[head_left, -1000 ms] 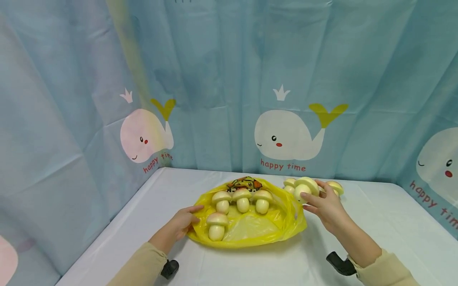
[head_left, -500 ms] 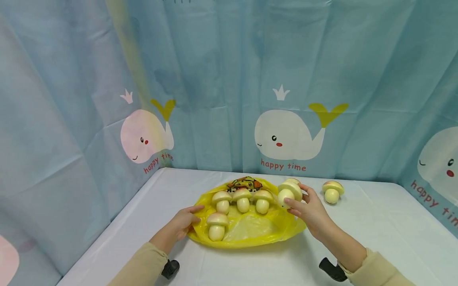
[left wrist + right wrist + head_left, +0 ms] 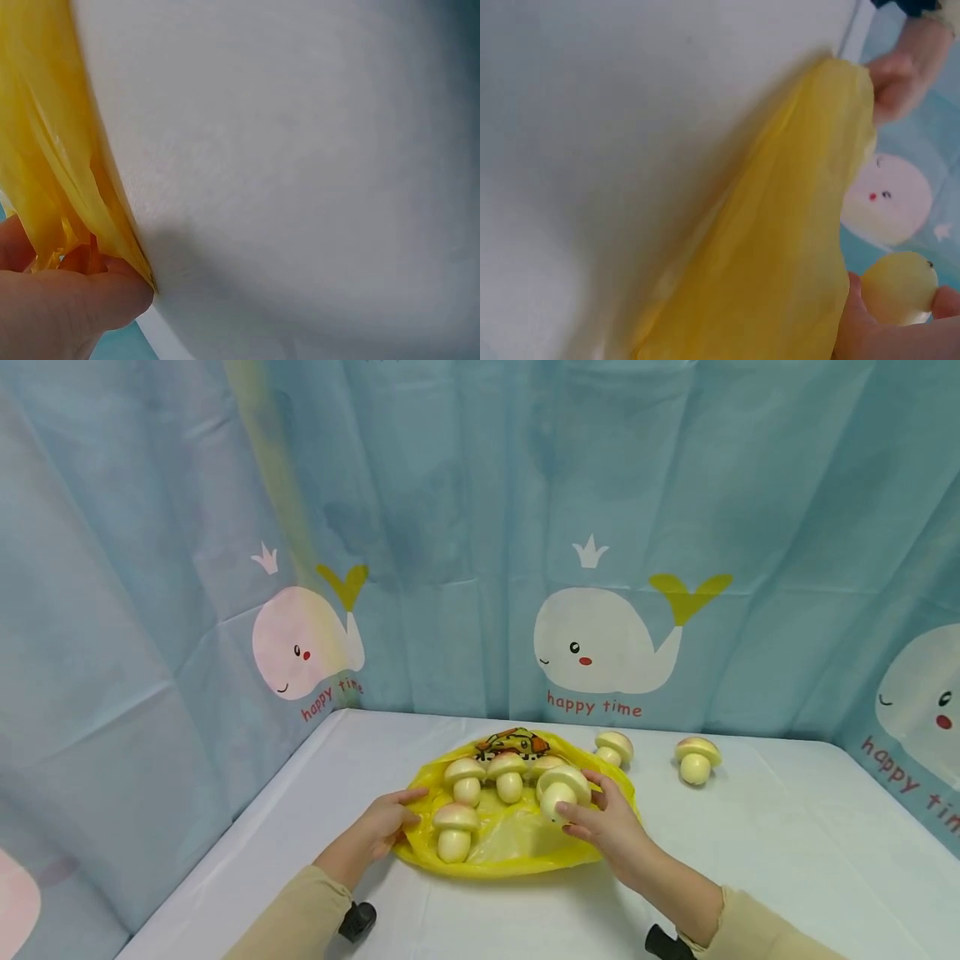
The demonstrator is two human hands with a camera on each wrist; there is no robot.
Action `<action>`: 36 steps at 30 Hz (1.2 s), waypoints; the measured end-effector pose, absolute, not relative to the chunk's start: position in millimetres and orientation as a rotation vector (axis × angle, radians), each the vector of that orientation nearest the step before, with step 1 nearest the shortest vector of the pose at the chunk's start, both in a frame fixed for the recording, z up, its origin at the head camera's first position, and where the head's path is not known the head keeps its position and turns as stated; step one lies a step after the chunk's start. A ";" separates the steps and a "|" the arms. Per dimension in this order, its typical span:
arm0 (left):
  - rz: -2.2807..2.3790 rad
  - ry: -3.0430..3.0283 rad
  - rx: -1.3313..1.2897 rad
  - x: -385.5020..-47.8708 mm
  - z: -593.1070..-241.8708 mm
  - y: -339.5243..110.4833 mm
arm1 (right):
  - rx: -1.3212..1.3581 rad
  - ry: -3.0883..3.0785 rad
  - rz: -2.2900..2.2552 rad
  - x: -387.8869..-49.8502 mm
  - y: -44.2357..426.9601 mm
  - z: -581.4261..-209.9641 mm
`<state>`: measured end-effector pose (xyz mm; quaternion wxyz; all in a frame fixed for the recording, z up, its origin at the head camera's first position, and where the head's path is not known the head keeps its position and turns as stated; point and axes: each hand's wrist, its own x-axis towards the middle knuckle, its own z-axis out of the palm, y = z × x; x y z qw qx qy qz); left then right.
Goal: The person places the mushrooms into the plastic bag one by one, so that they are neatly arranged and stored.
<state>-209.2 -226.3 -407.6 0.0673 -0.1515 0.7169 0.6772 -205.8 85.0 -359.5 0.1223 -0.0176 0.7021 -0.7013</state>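
Observation:
In the head view my left hand (image 3: 382, 822) pinches the left rim of a yellow plastic bag (image 3: 517, 835), which lies spread open. The left wrist view shows the gathered bag (image 3: 52, 135) between thumb and fingers. My right hand (image 3: 618, 837) holds a glossy cream toy mushroom (image 3: 561, 793) by its cap, tilted, over the right part of the bag's mouth. Several like it rest in the bag, among them a front toy mushroom (image 3: 454, 837) and a middle toy mushroom (image 3: 508, 778); the held one partly covers another. In the right wrist view the held toy mushroom (image 3: 900, 287) shows its rounded end.
Two more toy mushrooms lie on the white table (image 3: 780, 827): a tilted toy mushroom (image 3: 617, 748) just behind the bag's right side and an upright toy mushroom (image 3: 696, 762) farther right. A blue whale-print curtain (image 3: 465, 543) hangs behind and at the sides.
My right hand has carried the toy mushroom leftward and slightly down, from beyond the bag's right rim to over its mouth. My left hand has kept its place on the rim.

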 end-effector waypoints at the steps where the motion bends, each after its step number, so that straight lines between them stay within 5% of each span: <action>1: 2.041 2.161 -0.458 -208.9 -407.8 -226.4 | -0.054 2.054 -2.045 -204.7 82.0 -361.1; 36: 2.035 2.157 -0.444 -207.5 -405.0 -225.8 | -0.251 2.427 -1.591 -202.0 23.7 -400.6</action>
